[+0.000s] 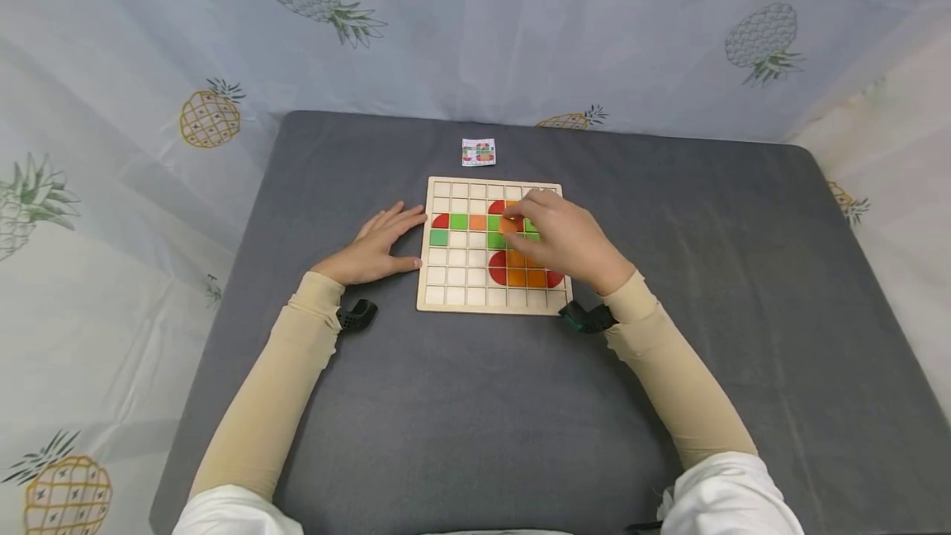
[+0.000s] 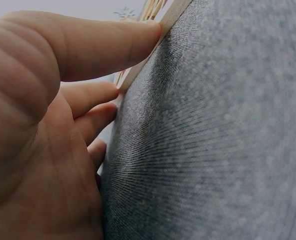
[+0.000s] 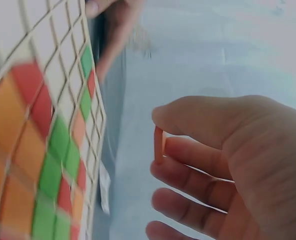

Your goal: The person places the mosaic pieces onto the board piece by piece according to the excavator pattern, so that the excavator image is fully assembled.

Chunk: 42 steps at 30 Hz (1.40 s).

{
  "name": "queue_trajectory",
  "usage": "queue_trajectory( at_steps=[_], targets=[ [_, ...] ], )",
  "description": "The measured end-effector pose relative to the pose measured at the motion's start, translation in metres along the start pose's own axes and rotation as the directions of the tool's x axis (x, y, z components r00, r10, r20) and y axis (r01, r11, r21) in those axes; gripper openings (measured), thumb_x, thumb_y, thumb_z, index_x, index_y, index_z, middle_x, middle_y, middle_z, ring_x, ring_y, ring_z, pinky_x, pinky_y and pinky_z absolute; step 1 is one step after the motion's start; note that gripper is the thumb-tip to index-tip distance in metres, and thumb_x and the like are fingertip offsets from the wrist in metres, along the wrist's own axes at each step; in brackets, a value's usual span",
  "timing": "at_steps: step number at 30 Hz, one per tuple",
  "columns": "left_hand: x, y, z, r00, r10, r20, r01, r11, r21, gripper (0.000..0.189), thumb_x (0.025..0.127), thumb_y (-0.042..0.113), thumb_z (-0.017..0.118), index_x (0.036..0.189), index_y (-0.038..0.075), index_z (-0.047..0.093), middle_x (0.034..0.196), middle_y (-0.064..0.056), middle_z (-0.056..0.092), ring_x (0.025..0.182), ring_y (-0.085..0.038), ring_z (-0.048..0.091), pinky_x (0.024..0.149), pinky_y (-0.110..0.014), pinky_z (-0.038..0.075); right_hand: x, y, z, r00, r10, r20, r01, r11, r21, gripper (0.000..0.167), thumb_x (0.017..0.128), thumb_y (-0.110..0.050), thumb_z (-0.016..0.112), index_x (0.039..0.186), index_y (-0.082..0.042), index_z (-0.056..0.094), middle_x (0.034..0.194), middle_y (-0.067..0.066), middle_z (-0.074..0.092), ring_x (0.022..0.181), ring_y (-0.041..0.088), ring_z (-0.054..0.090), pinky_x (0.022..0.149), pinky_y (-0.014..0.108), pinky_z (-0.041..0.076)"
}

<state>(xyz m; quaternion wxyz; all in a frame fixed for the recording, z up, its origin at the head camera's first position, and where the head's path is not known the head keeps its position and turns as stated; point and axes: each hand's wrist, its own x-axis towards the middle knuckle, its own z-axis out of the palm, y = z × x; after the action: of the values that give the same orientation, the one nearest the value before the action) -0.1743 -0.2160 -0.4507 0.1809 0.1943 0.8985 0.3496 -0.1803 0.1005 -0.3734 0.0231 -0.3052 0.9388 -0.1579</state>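
Note:
A wooden grid board (image 1: 456, 276) lies on the grey table, with red, green and orange tiles in several of its squares. My right hand (image 1: 568, 238) is over the board's right half. Between thumb and fingers it pinches a thin orange tile (image 3: 159, 145), held up off the grid in the right wrist view. My left hand (image 1: 379, 244) rests at the board's left edge, fingers spread and straight. In the left wrist view its thumb (image 2: 112, 47) touches the board's wooden side. Part of the grid's upper right is hidden under the right hand.
A small printed card (image 1: 478, 153) with a coloured pattern lies behind the board. The grey table (image 1: 475, 419) reaches to a pineapple-print curtain (image 1: 475, 31) at the back and sides. A black wrist strap (image 1: 587, 318) sits on the right wrist, another (image 1: 358, 316) on the left.

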Motion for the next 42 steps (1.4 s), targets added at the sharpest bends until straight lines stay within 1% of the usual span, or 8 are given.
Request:
queue_trajectory(
  at_steps=[7, 9, 14, 19, 24, 29, 38, 42],
  targets=[
    [0.002, 0.0, 0.0, 1.0, 0.004, 0.003, -0.004, 1.0, 0.014, 0.079, 0.095, 0.029, 0.071, 0.161, 0.015, 0.029, 0.172, -0.006, 0.016, 0.161, -0.029, -0.003, 0.128, -0.054, -0.004, 0.034, -0.018, 0.026, 0.998, -0.048, 0.029, 0.047, 0.998, 0.039, 0.028, 0.095, -0.032, 0.07, 0.117, -0.014, 0.073, 0.111, 0.002, 0.069, 0.098, 0.019, 0.062, 0.081, 0.035, 0.055],
    [0.002, 0.0, 0.0, 1.0, 0.002, 0.003, -0.002, 1.0, 0.013, 0.079, 0.095, 0.029, 0.07, 0.161, 0.016, 0.029, 0.172, -0.006, 0.015, 0.161, -0.029, -0.003, 0.128, -0.055, -0.004, 0.039, -0.022, 0.033, 0.997, -0.065, 0.046, 0.062, 0.996, 0.056, 0.028, 0.095, -0.031, 0.07, 0.117, -0.013, 0.073, 0.11, 0.002, 0.069, 0.099, 0.019, 0.062, 0.083, 0.034, 0.055],
    [0.003, 0.0, -0.001, 1.0, 0.004, 0.003, -0.004, 1.0, 0.003, 0.079, 0.095, 0.03, 0.07, 0.161, 0.016, 0.029, 0.172, -0.005, 0.016, 0.161, -0.028, -0.003, 0.128, -0.056, -0.004, 0.049, -0.032, 0.049, 0.991, -0.114, 0.073, 0.11, 0.992, 0.053, 0.027, 0.095, -0.03, 0.07, 0.115, -0.012, 0.074, 0.11, 0.003, 0.07, 0.096, 0.019, 0.062, 0.083, 0.033, 0.054],
    [0.002, 0.001, -0.002, 1.0, 0.013, -0.001, -0.013, 1.0, -0.004, 0.078, 0.095, 0.029, 0.07, 0.161, 0.016, 0.03, 0.172, -0.005, 0.017, 0.161, -0.029, -0.002, 0.128, -0.055, -0.003, 0.053, -0.04, 0.062, 0.986, -0.15, 0.073, 0.148, 0.988, 0.038, 0.026, 0.094, -0.028, 0.07, 0.114, -0.012, 0.074, 0.108, 0.002, 0.07, 0.094, 0.02, 0.06, 0.083, 0.033, 0.052],
    [0.002, -0.001, -0.002, 1.0, 0.014, -0.003, -0.014, 1.0, -0.012, 0.077, 0.095, 0.029, 0.07, 0.16, 0.016, 0.031, 0.172, -0.005, 0.017, 0.161, -0.029, -0.002, 0.128, -0.056, -0.003, 0.055, -0.044, 0.07, 0.984, -0.153, 0.094, 0.149, 0.988, 0.047, 0.026, 0.094, -0.028, 0.07, 0.114, -0.012, 0.074, 0.105, 0.002, 0.067, 0.094, 0.02, 0.056, 0.083, 0.033, 0.049],
    [0.0, -0.002, -0.001, 1.0, 0.001, 0.001, -0.001, 1.0, -0.014, 0.078, 0.095, 0.029, 0.071, 0.161, 0.016, 0.031, 0.172, -0.004, 0.016, 0.161, -0.028, -0.003, 0.128, -0.056, -0.003, 0.056, -0.046, 0.076, 0.981, -0.151, 0.121, 0.144, 0.987, 0.067, 0.026, 0.094, -0.027, 0.07, 0.116, -0.013, 0.074, 0.106, 0.002, 0.067, 0.096, 0.02, 0.056, 0.087, 0.034, 0.049],
    [0.0, -0.001, -0.001, 1.0, 0.006, 0.004, -0.006, 1.0, -0.017, 0.078, 0.095, 0.029, 0.071, 0.161, 0.015, 0.03, 0.172, -0.005, 0.016, 0.161, -0.029, -0.002, 0.128, -0.054, -0.004, 0.053, -0.047, 0.076, 0.979, -0.168, 0.117, 0.162, 0.985, 0.061, 0.028, 0.094, -0.029, 0.071, 0.116, -0.013, 0.074, 0.101, 0.002, 0.065, 0.09, 0.019, 0.054, 0.083, 0.033, 0.047],
    [0.0, -0.001, -0.001, 1.0, 0.012, 0.004, -0.012, 1.0, -0.013, 0.078, 0.095, 0.028, 0.07, 0.161, 0.015, 0.03, 0.172, -0.006, 0.017, 0.161, -0.029, -0.002, 0.128, -0.053, -0.004, 0.049, -0.045, 0.067, 0.979, -0.16, 0.129, 0.145, 0.983, 0.114, 0.03, 0.095, -0.028, 0.07, 0.119, -0.012, 0.073, 0.105, 0.003, 0.065, 0.093, 0.019, 0.055, 0.084, 0.033, 0.049]
  ],
)
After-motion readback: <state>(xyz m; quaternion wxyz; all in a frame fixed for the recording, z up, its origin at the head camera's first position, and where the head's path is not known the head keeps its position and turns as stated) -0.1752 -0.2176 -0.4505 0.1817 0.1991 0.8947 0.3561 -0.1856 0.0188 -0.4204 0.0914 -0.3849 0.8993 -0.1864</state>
